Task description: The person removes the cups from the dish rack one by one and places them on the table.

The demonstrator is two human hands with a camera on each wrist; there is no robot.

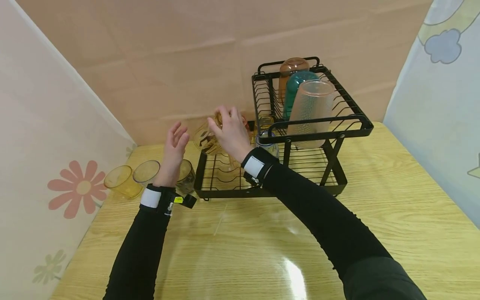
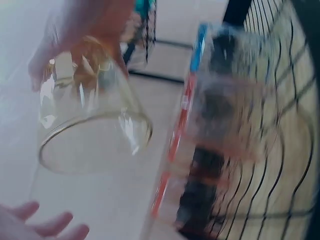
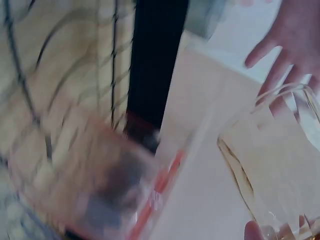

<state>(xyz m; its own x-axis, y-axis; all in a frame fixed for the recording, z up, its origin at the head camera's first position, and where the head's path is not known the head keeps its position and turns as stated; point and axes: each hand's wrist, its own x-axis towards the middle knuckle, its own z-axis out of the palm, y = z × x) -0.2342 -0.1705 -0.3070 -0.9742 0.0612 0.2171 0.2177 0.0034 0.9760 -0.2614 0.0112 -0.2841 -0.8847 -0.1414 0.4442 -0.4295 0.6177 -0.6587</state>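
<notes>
Wood-grain desk, pale yellow, glossy; bright glare near its front. Behind, creased peach backdrop spans desk's rear. Whitish left panel carries coral-petalled flower and fainter greenish flower below. Pale bluish right panel shows blue-grey cloud under curved yellowish band. Light soft, fairly even.

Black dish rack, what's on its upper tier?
Front to back: a textured pinkish glass, a teal glass and an orange glass. The pinkish glass hides part of the teal glass, which hides part of the orange glass.
</notes>
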